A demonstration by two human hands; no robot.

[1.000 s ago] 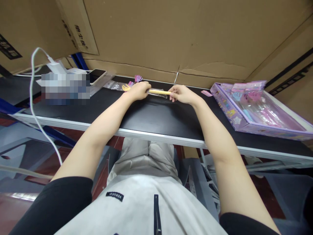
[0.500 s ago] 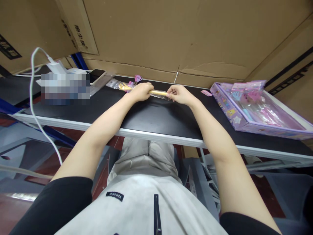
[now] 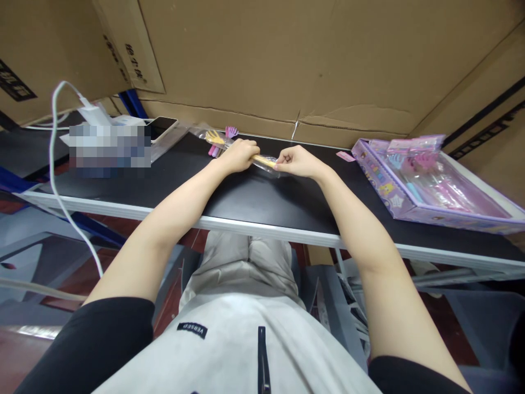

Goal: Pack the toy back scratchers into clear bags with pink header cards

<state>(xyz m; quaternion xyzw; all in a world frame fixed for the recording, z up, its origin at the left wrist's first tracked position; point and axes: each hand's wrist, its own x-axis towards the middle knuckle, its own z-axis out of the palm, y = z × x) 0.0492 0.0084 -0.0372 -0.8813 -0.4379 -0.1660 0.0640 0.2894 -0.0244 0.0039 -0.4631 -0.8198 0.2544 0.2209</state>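
Observation:
A yellow back scratcher [image 3: 264, 160] with a hand-shaped end lies in a clear plastic sleeve [image 3: 268, 169], slanting down from left to right. My left hand [image 3: 241, 155] is wrapped over the middle of its handle. The fingers of my right hand [image 3: 296, 161] pinch the right end of the handle and sleeve. The yellow claw end sticks out to the left of my left hand. Behind and beneath it are several pink and purple scratchers [image 3: 232, 132], partly hidden by my left hand and the yellow one.
At the right of the black table [image 3: 262, 202] stands a purple display box [image 3: 389, 189] holding wrapped pink and blue scratchers. A small pink tag [image 3: 345, 156] lies beside it. On the left are a phone [image 3: 164, 129] and a white charger with cable [image 3: 96, 116]. Cardboard [image 3: 246, 60] walls the back.
The yellow back scratcher has tilted: its claw end has risen toward the back and its right end has come slightly nearer. My right hand has shifted a little to the left.

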